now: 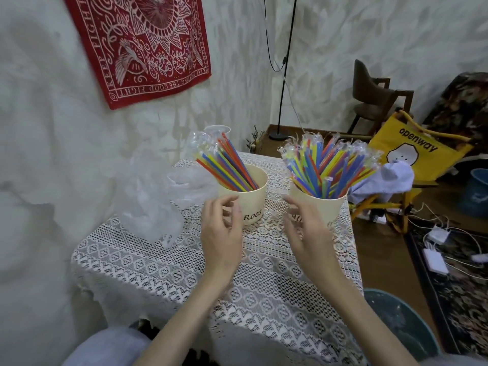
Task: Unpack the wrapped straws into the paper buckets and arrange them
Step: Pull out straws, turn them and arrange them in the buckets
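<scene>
Now two cream paper buckets are standing side by side on the white lace tablecloth [184,260] — the left bucket [250,202] holding coloured wrapped straws [227,165] that are leaning left, the right bucket [320,210] carrying a fuller, fanned bunch [324,167]. The left hand [221,233] is hovering in front of the left bucket with fingers loosely spread, gripping nothing; the right hand [306,228] is reaching at the right bucket's near wall, fingers relaxed — contact unclear. Crumpled clear plastic wrap [153,196] is lying left of the buckets.
</scene>
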